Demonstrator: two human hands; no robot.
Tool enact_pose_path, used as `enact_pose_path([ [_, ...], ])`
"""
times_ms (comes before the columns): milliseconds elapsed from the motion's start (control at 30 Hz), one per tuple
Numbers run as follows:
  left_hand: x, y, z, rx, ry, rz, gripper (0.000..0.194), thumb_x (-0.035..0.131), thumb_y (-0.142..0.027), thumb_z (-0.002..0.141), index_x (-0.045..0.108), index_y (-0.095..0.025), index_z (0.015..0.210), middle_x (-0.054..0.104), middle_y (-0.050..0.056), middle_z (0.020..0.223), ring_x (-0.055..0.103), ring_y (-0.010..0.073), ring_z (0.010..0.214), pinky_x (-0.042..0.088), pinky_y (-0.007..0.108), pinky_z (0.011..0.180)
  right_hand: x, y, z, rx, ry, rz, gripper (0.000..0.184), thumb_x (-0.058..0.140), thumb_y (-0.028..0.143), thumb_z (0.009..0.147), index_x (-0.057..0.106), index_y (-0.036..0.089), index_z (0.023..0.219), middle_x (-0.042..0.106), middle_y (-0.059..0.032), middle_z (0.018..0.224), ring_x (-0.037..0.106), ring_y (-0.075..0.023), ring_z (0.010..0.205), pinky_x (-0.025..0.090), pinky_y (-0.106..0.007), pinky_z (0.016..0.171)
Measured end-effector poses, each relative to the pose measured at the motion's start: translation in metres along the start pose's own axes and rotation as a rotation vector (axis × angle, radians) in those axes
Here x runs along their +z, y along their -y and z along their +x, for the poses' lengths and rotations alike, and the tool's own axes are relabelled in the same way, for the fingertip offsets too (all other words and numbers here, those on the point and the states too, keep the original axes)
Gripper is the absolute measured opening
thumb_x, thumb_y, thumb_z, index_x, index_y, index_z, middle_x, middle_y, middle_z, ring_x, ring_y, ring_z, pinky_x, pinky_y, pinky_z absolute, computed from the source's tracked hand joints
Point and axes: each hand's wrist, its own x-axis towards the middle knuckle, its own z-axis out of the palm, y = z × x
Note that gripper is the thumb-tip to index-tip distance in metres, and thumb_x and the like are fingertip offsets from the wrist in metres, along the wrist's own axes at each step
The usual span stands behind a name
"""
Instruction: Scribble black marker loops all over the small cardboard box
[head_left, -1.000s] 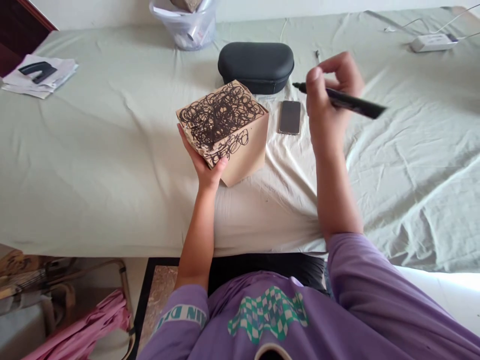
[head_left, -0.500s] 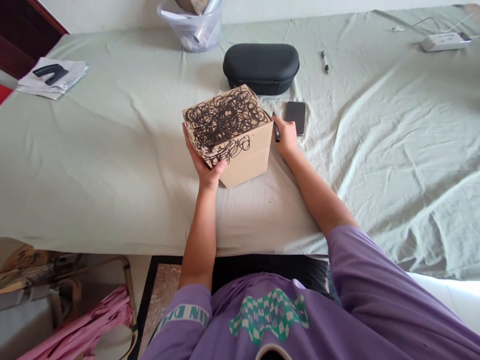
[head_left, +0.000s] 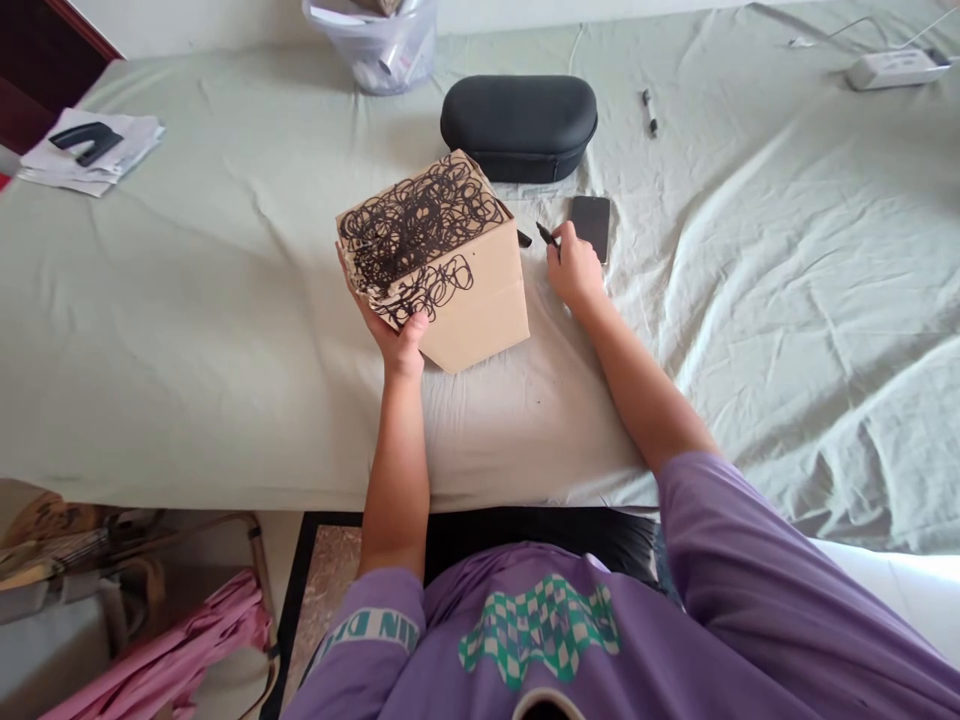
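A brown cardboard box [head_left: 469, 305], its top covered in black scribbles, stands tilted on the pale green sheet [head_left: 187, 300]. My left hand [head_left: 394, 335] grips its near left corner, thumb on the scribbled side. My right hand [head_left: 574, 270] rests on the sheet just right of the box, fingers closed round a black marker [head_left: 545, 235] whose tip points toward the box. A dark phone [head_left: 590, 217] lies face up right beside that hand.
A black oval case [head_left: 519, 120] sits behind the box. A clear bin [head_left: 375, 45] stands at the far edge, papers with a black stapler [head_left: 86, 150] far left, a small pen [head_left: 649, 110] and a white power strip [head_left: 896, 68] far right.
My right hand came down from the air with the marker and now rests on the sheet beside the box. My left hand has tipped the box further to the left.
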Motion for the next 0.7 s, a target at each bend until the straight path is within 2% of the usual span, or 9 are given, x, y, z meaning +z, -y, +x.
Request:
enact_pose_path([
  [100,-0.003,0.004,0.000,-0.032,-0.017,-0.052,0.150,0.072,-0.105,0.054,0.008,-0.046,0.176,0.020,0.003,0.188,0.015,0.0398,0.179,0.025,0.058,0.146,-0.003,0.003,-0.009,0.033,0.007,-0.158,0.034,0.051,0.017,0.103,0.067,0.020,0.134,0.076,-0.0187,0.129,0.073,-0.0385,0.117,0.057,-0.058,0.102],
  [267,-0.001,-0.002,-0.001,-0.033,0.021,-0.028,0.148,0.069,-0.108,0.057,0.010,-0.043,0.177,0.019,0.003,0.188,0.010,0.0392,0.179,0.023,0.057,0.145,0.002,-0.008,-0.011,-0.038,0.055,-0.198,0.032,0.055,0.016,0.101,0.071,0.017,0.128,0.069,-0.0220,0.139,0.062,-0.0417,0.134,0.058,-0.059,0.107],
  [433,0.005,-0.016,-0.001,-0.022,0.028,-0.017,0.149,0.070,-0.107,0.056,0.010,-0.043,0.176,0.022,0.003,0.187,0.009,0.0379,0.180,0.026,0.054,0.146,0.008,-0.015,-0.004,-0.090,0.034,-0.160,0.036,0.050,0.018,0.102,0.075,0.017,0.128,0.071,-0.0210,0.134,0.062,-0.0403,0.127,0.058,-0.062,0.107],
  [567,0.008,-0.022,-0.002,-0.020,0.080,0.023,0.147,0.071,-0.106,0.060,0.009,-0.041,0.177,0.022,0.005,0.187,0.011,0.0385,0.179,0.025,0.054,0.146,0.008,-0.010,0.002,-0.087,0.045,-0.154,0.038,0.048,0.019,0.104,0.078,0.015,0.128,0.071,-0.0210,0.135,0.062,-0.0403,0.128,0.058,-0.061,0.108],
  [700,0.008,-0.022,-0.003,-0.001,0.073,-0.022,0.141,0.074,-0.104,0.059,0.018,-0.046,0.174,0.027,0.002,0.185,0.012,0.0379,0.179,0.022,0.055,0.148,0.010,0.000,0.008,-0.079,0.077,-0.192,0.038,0.049,0.019,0.106,0.080,0.016,0.127,0.072,-0.0202,0.136,0.061,-0.0409,0.132,0.058,-0.058,0.105],
])
